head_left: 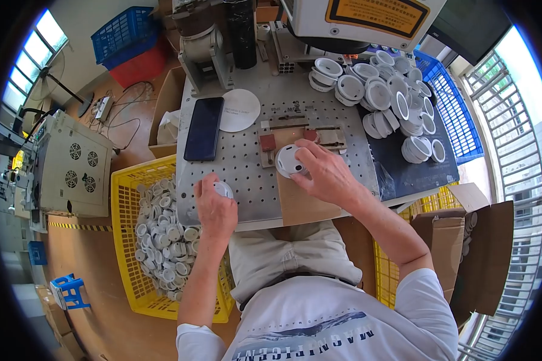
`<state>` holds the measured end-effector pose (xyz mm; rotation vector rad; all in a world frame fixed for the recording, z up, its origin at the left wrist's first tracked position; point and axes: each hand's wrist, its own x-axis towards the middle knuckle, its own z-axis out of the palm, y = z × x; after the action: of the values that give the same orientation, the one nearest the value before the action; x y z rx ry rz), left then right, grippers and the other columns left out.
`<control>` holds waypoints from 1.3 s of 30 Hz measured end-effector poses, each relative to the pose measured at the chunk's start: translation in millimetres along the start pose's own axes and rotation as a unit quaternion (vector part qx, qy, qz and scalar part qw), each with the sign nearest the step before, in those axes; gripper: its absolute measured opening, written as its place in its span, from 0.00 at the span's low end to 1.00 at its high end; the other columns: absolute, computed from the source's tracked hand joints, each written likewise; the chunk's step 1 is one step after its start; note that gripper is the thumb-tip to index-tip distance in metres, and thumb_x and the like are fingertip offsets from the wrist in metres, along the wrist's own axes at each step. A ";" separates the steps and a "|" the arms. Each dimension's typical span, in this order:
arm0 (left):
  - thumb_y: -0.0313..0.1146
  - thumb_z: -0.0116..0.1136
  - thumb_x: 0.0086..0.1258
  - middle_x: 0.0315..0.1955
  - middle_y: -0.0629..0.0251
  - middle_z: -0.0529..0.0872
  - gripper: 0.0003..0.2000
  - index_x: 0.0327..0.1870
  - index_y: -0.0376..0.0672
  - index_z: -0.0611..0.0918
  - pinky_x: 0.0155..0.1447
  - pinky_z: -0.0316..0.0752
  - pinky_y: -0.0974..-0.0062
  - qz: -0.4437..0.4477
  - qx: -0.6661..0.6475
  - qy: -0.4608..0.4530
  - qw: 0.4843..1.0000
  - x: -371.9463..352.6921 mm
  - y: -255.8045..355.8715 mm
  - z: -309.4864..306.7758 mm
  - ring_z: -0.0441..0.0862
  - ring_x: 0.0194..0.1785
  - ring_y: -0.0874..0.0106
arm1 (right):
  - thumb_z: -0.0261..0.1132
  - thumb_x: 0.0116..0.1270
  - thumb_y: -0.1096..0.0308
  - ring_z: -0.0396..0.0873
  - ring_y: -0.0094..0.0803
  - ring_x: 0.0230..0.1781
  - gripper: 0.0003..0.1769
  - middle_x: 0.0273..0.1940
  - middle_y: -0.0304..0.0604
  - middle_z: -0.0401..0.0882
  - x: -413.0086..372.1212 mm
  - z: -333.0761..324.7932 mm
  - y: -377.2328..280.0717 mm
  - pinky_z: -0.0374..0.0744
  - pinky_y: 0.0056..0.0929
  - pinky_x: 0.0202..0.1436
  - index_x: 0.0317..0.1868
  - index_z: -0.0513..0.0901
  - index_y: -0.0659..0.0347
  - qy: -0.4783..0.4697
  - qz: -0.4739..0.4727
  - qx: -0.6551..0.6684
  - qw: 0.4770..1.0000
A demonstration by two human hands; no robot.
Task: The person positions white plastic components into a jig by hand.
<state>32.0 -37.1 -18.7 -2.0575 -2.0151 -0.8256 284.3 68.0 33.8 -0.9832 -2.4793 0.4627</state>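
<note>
Here's the head view, and your right hand (327, 174) is right in the action: thumb and fingers curled in a pinch round the edge of a white cap (288, 161), its pale face and dark holes turned up to you. The cap sits at your fingertips, on the left side of that hand, just over the near part of the metal holder (337, 137) with its red blocks (267, 142). A brown board (307, 201) runs from beneath the cap toward your lap. Whether the cap touches the board or hangs just above it, you can't tell from up here.

Over to your left hand (218, 209), near the front left of the worktop (256, 201): fingers bent in close, with a second white cap (225, 190) tucked against them, showing on the right side of the hand. Your fingers hide part of it, so how firm that hold is can't be told.

Beyond that hand lie a dark phone (204, 129) and, just beside it, a flat white disc (242, 111). Below and left, a yellow basket (123, 259) carries a heap of white pieces (167, 256). Off to the right, well apart from your right hand, more white caps (378, 95) crowd together in stacks, a blue crate (464, 129) beside them.
</note>
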 end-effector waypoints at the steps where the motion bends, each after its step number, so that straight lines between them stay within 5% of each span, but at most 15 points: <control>1: 0.15 0.62 0.41 0.51 0.51 0.77 0.06 0.23 0.27 0.81 0.58 0.70 0.58 0.003 -0.006 0.003 1.000 0.4 0.4 0.2 0.74 0.53 0.49 | 0.72 0.58 0.66 0.80 0.53 0.50 0.22 0.59 0.52 0.75 2.6 2.9 2.4 0.80 0.45 0.50 0.48 0.74 0.65 0.006 0.007 -0.010 1.000; 18: 0.14 0.61 0.38 0.49 0.51 0.78 0.09 0.25 0.27 0.81 0.57 0.71 0.56 -0.006 -0.025 0.010 1.000 1.9 0.7 1.0 0.75 0.52 0.49 | 0.71 0.61 0.65 0.82 0.55 0.47 0.21 0.54 0.55 0.77 30.1 10.6 5.4 0.82 0.46 0.47 0.47 0.74 0.69 0.023 0.058 -0.038 0.997; 23: 0.13 0.61 0.38 0.49 0.51 0.78 0.10 0.26 0.26 0.81 0.57 0.71 0.56 -0.002 -0.018 0.008 1.000 0.4 -0.4 1.3 0.75 0.52 0.49 | 0.71 0.62 0.64 0.84 0.53 0.38 0.21 0.52 0.53 0.76 37.0 6.4 2.4 0.82 0.47 0.39 0.47 0.74 0.68 -0.015 0.100 -0.053 0.993; 25: 0.17 0.66 0.38 0.51 0.50 0.77 0.05 0.18 0.30 0.82 0.56 0.71 0.58 0.017 -0.004 0.020 1.000 -0.3 -3.7 4.5 0.74 0.52 0.49 | 0.71 0.62 0.64 0.83 0.52 0.36 0.20 0.51 0.52 0.76 31.8 12.2 4.9 0.83 0.46 0.37 0.47 0.74 0.67 0.027 0.085 -0.066 0.994; 29: 0.17 0.65 0.38 0.51 0.51 0.77 0.05 0.19 0.30 0.82 0.56 0.71 0.58 0.010 -0.008 0.025 1.000 -1.9 -1.8 0.6 0.74 0.52 0.50 | 0.70 0.62 0.66 0.82 0.50 0.31 0.16 0.49 0.49 0.76 12.1 13.0 -12.3 0.82 0.43 0.33 0.47 0.77 0.63 0.127 0.083 -0.039 0.988; 31: 0.12 0.61 0.40 0.50 0.52 0.78 0.09 0.27 0.26 0.80 0.59 0.71 0.57 -0.014 -0.045 0.018 0.999 -0.9 3.9 -3.8 0.75 0.53 0.48 | 0.69 0.62 0.67 0.82 0.50 0.31 0.15 0.48 0.48 0.76 -3.7 19.5 -18.1 0.82 0.42 0.32 0.47 0.78 0.62 0.133 0.075 -0.024 0.988; 39: 0.15 0.61 0.40 0.49 0.52 0.77 0.07 0.23 0.29 0.79 0.56 0.71 0.57 0.009 -0.024 0.035 0.999 -3.1 -3.6 4.8 0.74 0.51 0.49 | 0.68 0.64 0.69 0.82 0.49 0.31 0.12 0.41 0.47 0.80 -38.2 23.9 1.8 0.81 0.43 0.31 0.46 0.80 0.60 0.179 0.110 0.027 0.977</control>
<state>30.0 -37.3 -25.2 -2.0379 -1.9551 -0.9376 298.3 38.9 2.5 -1.2069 -2.0404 0.3808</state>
